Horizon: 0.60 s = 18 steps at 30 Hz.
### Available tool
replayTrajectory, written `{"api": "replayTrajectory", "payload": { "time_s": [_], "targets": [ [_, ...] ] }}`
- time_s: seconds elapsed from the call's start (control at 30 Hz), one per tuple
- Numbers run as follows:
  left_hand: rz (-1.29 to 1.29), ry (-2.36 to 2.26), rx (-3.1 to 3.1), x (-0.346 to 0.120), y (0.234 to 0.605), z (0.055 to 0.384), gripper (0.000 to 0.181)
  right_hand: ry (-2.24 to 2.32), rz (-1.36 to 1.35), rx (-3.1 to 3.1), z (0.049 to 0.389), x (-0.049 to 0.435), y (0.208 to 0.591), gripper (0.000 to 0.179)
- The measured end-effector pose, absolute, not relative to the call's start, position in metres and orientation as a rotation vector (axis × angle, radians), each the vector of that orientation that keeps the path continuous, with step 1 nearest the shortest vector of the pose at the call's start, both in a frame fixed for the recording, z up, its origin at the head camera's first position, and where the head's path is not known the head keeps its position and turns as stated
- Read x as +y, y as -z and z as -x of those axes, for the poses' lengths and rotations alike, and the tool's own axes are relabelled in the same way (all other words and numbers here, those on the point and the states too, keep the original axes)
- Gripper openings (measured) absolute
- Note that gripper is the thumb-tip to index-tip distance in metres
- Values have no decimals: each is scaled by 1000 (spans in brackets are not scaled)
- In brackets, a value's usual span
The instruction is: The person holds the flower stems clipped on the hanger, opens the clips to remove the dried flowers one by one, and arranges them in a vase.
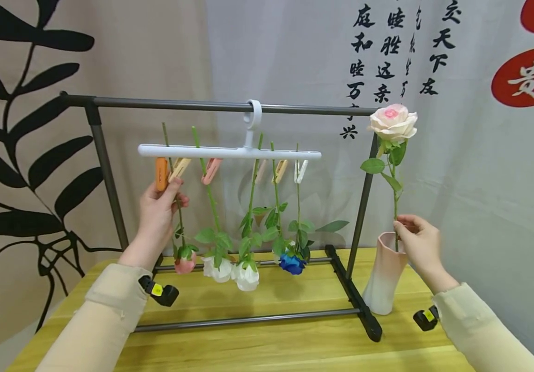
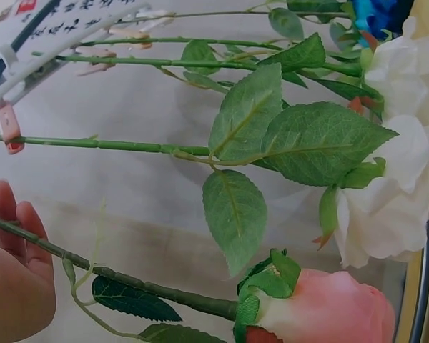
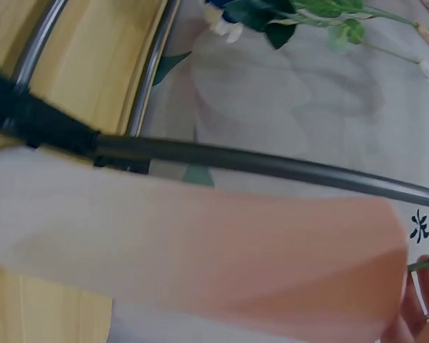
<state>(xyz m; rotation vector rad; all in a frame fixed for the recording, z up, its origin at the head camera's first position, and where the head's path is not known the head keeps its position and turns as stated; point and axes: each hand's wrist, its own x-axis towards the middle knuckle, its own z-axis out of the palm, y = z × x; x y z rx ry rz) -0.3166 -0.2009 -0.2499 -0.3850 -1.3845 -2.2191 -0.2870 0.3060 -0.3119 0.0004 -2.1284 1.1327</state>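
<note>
Sleeves (image 1: 81, 320) near, hung roses (image 1: 247, 277) farther off

At left, the left hand (image 1: 155, 212) pinches a tan peg (image 1: 181, 168) under the hanger (image 1: 192, 151); the pink rose (image 1: 185, 264) hangs head down, and whether the peg grips its stem is unclear. At right, the right hand (image 1: 419, 243) pinches the pale rose (image 1: 393, 125) by its stem at the vase (image 1: 382, 287) mouth, the stem's end hidden. The right wrist view cuts that hand off.

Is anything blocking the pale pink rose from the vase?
Nothing visible: the right hand holds the rose with its stem at the mouth of the vase. The dark rack post stands to one side.
</note>
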Motion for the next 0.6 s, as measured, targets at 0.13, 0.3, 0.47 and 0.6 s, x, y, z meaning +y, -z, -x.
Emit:
{"api": "replayTrajectory", "payload": {
  "time_s": [0.13, 0.3, 0.47, 0.6],
  "targets": [
    [388, 2223, -1374, -202, 249, 317, 10, -1003, -31, -2169, 286, 309, 315, 28],
    [412, 2267, -1338, -204, 249, 318, 11, -881, -98, -2216, 283, 311, 316, 25],
    [427, 2347, -1303, -206, 249, 318, 18, -799, -126, -2267, 285, 315, 318, 22],
    [424, 2359, -1277, -206, 249, 319, 12, -755, -134, -2295, 288, 316, 318, 23]
  ]
}}
